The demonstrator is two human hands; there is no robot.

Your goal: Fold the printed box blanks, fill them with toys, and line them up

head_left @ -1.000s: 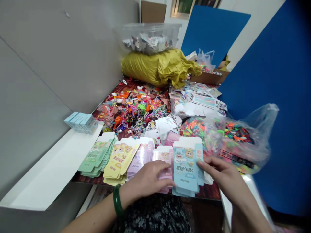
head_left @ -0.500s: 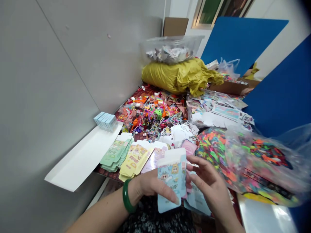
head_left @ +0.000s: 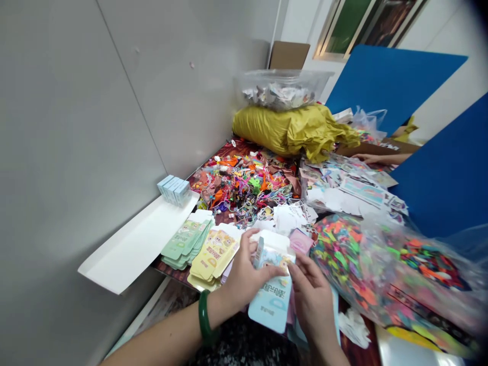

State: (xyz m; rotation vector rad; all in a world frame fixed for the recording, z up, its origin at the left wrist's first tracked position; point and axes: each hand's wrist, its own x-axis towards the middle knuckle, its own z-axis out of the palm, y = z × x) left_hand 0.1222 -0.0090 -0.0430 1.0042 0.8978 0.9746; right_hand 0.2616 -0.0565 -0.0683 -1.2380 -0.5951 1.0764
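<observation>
My left hand point(head_left: 246, 272) and my right hand point(head_left: 310, 300) both grip a flat, pale blue printed carton blank point(head_left: 270, 300) above the table's front edge. Its upper flaps are folded or tucked, though my fingers hide part of them. A green jade bangle point(head_left: 205, 317) circles my left wrist. Left of my hands lie a fanned stack of green carton blanks point(head_left: 186, 240) and a stack of yellow ones point(head_left: 213, 259). A pink blank point(head_left: 301, 241) sits just beyond my fingers. More pale blue blanks point(head_left: 331, 315) lie under my right hand.
Loose colourful trinkets and cords point(head_left: 244, 190) heap behind my hands. A bulging plastic bag of bright pieces point(head_left: 396, 279) lies right. Beyond are printed card scraps point(head_left: 343, 188), a yellow sack point(head_left: 293, 129), and a plastic tub point(head_left: 282, 89). A co-worker's hand point(head_left: 375, 158) reaches in far right.
My hands have brought the pale blue blank lower and closer together, and its top flap now looks folded in. The view has turned slightly, and a co-worker's hand has appeared at the far right.
</observation>
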